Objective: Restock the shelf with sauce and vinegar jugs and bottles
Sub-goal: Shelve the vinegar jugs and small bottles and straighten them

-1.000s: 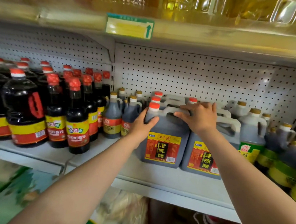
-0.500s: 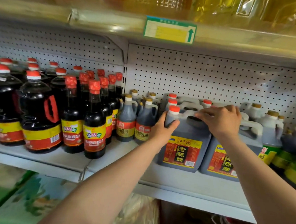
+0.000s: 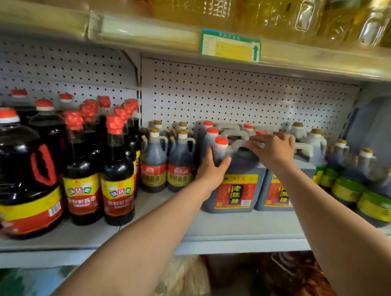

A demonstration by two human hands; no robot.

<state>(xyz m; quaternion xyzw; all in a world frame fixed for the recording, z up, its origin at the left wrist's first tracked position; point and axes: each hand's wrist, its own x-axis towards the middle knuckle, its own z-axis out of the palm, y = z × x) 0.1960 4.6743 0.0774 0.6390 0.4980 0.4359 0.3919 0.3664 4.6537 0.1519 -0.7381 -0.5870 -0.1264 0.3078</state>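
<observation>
The front vinegar jug (image 3: 236, 185) stands on the shelf (image 3: 230, 226) in its row, the left hand (image 3: 211, 169) cupping its neck and the right hand (image 3: 272, 148) curled over its handle, a two-point grip likely steadying it square beside the neighbouring jug (image 3: 279, 190)

Both hands (image 3: 213, 170) on front vinegar jug (image 3: 236, 185), shelf (image 3: 242, 227) edge.

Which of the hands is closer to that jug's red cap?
Left. The left hand wraps the jug just below its red cap; the right hand holds the handle, farther to the cap's right.
</observation>
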